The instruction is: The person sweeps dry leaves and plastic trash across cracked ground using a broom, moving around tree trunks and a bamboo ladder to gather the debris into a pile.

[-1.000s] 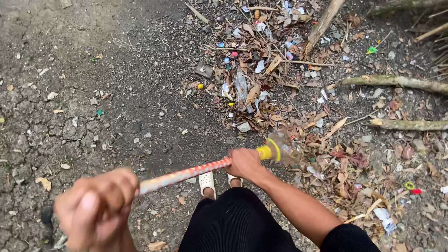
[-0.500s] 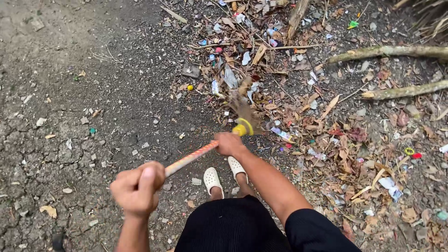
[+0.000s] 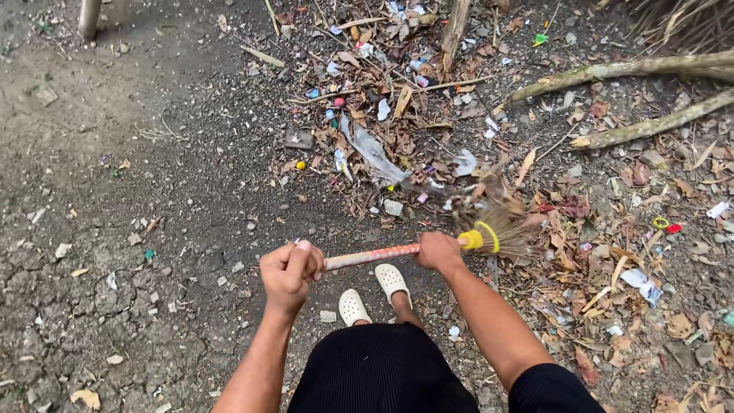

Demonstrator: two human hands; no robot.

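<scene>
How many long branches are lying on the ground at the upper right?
2. The upper branch runs to the right edge; the lower branch lies just below it, slanting. Others may be hidden in the litter.

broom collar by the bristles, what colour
Yellow, on the broom just past the right hand, clearest in the head view.

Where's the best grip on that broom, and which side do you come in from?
Grip the broom on its long striped handle, from above, as both hands do now: left hand at the butt end, right hand just behind the yellow collar. The thin round shaft lies nearly level, so fingers wrap it; the bristles are loose.
</scene>
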